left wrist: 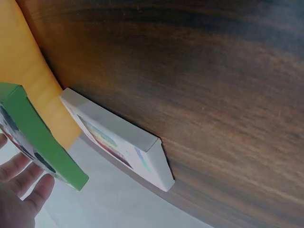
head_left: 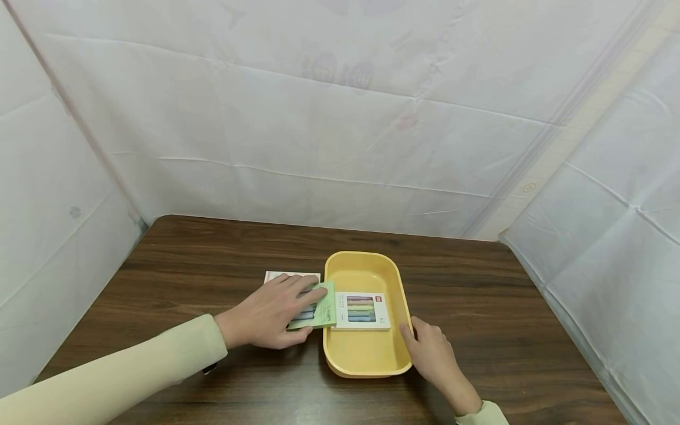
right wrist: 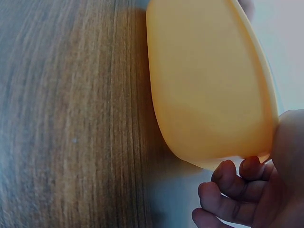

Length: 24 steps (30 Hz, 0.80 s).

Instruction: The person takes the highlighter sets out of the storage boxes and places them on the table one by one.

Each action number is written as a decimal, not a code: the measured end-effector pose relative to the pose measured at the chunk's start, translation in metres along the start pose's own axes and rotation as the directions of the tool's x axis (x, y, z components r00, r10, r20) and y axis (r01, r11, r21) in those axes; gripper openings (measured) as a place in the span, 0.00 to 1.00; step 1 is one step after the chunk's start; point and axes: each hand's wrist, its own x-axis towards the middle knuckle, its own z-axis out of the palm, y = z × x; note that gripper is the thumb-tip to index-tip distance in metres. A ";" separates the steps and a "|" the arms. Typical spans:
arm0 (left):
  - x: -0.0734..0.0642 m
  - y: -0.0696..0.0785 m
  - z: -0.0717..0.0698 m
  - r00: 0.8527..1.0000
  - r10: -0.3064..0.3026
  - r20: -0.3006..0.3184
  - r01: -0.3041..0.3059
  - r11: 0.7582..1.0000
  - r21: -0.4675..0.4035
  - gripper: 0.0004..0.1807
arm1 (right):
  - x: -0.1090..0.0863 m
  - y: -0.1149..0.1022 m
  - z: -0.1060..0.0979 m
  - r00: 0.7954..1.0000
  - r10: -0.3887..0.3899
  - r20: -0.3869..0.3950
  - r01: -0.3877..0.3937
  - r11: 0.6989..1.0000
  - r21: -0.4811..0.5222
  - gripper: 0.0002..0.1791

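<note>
My left hand [head_left: 273,310] grips a flat green box [head_left: 325,307] with a printed front, its thumb at the near edge and its fingers over the top. In the left wrist view the green box [left wrist: 42,142] is tilted and raised above the table, beside the left wall of a yellow plastic tray [head_left: 366,354]. Inside the tray lies a white box [head_left: 379,321] whose front shows pastel-coloured sticks. At the tray's right side my right hand [head_left: 432,354] holds the rim, thumb on top and fingers outside below it.
Another white box [left wrist: 118,128] with a coloured front lies on the dark wooden table [head_left: 212,254], left of the tray and partly under the left hand in the head view. White sheeting [head_left: 319,136] hangs behind the table and along both sides.
</note>
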 end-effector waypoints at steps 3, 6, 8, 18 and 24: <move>-0.002 0.000 0.000 1.000 -0.005 0.013 0.005 1.000 -0.013 0.34 | 0.000 0.001 0.000 1.000 -0.004 -0.002 0.004 1.000 -0.002 0.13; -0.003 -0.001 0.001 1.000 -0.009 0.018 0.009 1.000 -0.018 0.35 | 0.000 0.001 0.000 1.000 -0.008 -0.005 0.008 1.000 -0.001 0.13; -0.004 -0.001 0.001 1.000 -0.010 0.016 0.010 1.000 -0.017 0.35 | 0.000 0.001 0.000 1.000 -0.009 -0.005 0.009 1.000 -0.002 0.13; -0.008 -0.002 0.006 1.000 -0.013 -0.009 0.013 0.999 -0.033 0.34 | 0.000 0.001 0.000 1.000 -0.006 -0.003 0.006 1.000 0.010 0.13; -0.011 -0.002 0.008 1.000 -0.020 -0.018 0.020 0.999 -0.037 0.35 | 0.000 0.001 0.000 1.000 -0.002 -0.003 0.002 1.000 0.011 0.13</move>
